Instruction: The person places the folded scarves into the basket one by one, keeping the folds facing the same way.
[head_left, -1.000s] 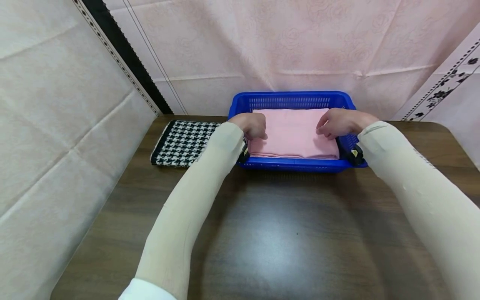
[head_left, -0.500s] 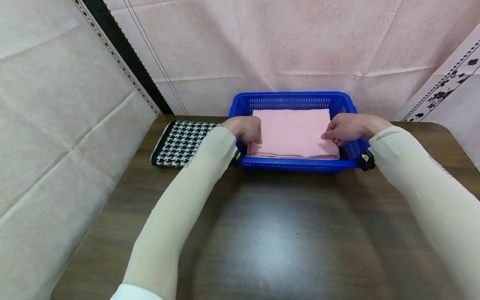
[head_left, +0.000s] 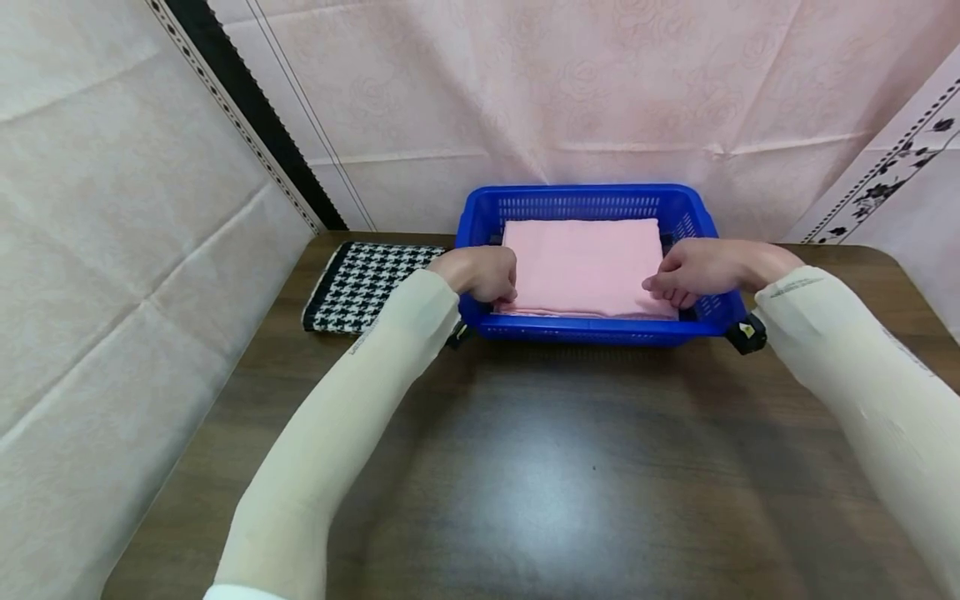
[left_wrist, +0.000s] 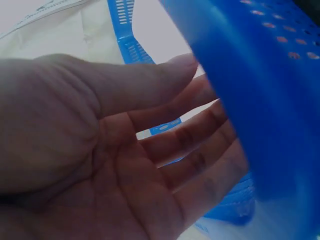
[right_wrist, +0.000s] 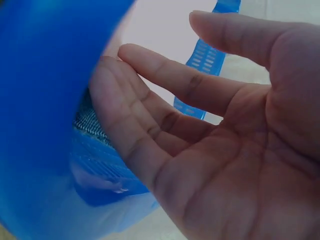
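Note:
A folded pink cloth [head_left: 585, 267] lies flat inside a blue plastic basket [head_left: 585, 332] with slotted walls. Over the cloth's near left corner is my left hand [head_left: 483, 273]; in the left wrist view its fingers reach loosely behind the basket's rim [left_wrist: 225, 90], with nothing between them and the thumb. My right hand [head_left: 701, 271] hovers by the cloth's right edge. The right wrist view shows its fingers relaxed, the thumb held apart and the palm bare. Dark woven fabric [right_wrist: 90, 120] shows low inside the basket, beyond the right fingers.
A folded black-and-white houndstooth cloth [head_left: 371, 287] lies left of the basket on the brown wooden table [head_left: 540, 467]. Behind the basket hangs a pale pink patterned curtain [head_left: 600, 92]. Another pale sheet [head_left: 135, 292] borders the table's left side.
Both hands have drawn apart and slightly toward me, off the middle of the pink cloth to its sides. The cloth and basket stay in place.

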